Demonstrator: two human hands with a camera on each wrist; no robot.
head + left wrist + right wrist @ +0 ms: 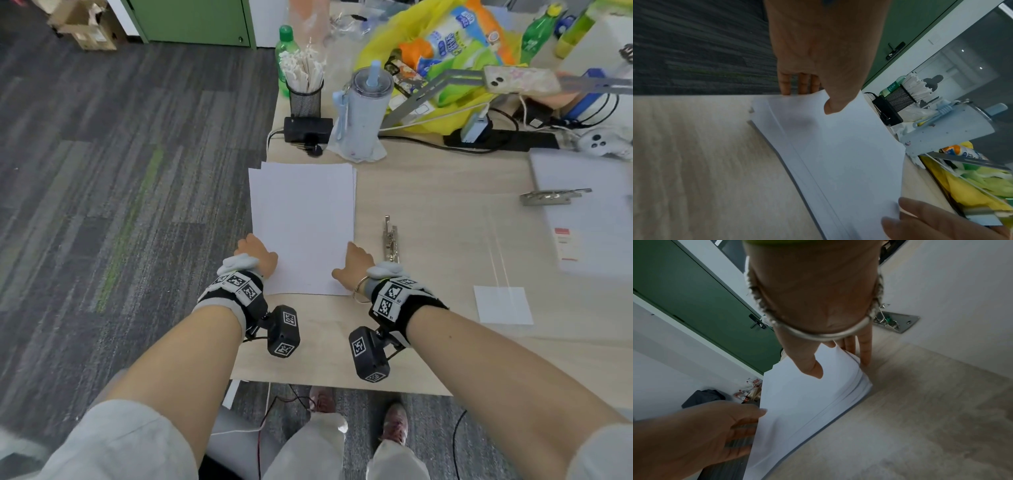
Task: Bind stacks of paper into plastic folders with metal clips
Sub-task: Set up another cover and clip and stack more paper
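Head view: mesh cup (305, 99) packed with white sticks, upper centre; paper stack (303, 226) mid-frame on table (428, 212), metal clip (390, 240) just right. Left wrist view: left hand (818, 53) grips the stack's edge, thumb on top, fingers below. Right wrist view: right hand (818, 318) pinches the opposite edge likewise.

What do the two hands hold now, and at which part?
Both hold the paper stack at its near corners: left hand on the left edge, right hand on the right, thumbs on top.

Paper stack (303, 226) on desk (428, 212), clip (390, 240) right.
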